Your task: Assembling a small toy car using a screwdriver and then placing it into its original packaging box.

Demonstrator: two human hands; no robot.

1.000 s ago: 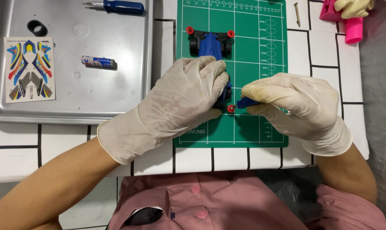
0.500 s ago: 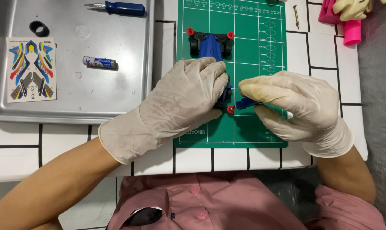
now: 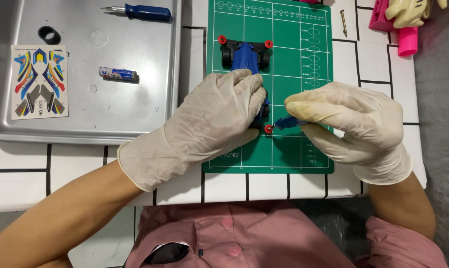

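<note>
A small blue toy race car (image 3: 245, 55) with red rollers and black wheels lies on a green cutting mat (image 3: 294, 59). My left hand (image 3: 209, 116), in a white glove, presses down over the car's near half and hides it. My right hand (image 3: 351, 124), also gloved, pinches a small blue-handled tool (image 3: 288, 122) whose tip meets the red roller (image 3: 268, 129) at the car's near right corner.
A metal tray (image 3: 135, 109) at left holds a sticker sheet (image 3: 39, 82), a battery (image 3: 118, 74), a black ring (image 3: 49, 34) and a blue screwdriver (image 3: 146, 12). A loose screw (image 3: 344, 22) and pink objects (image 3: 400, 25) with another gloved hand (image 3: 410, 11) lie at the top right.
My right hand has shifted slightly to the right with the blue tool; my left hand stays on the car.
</note>
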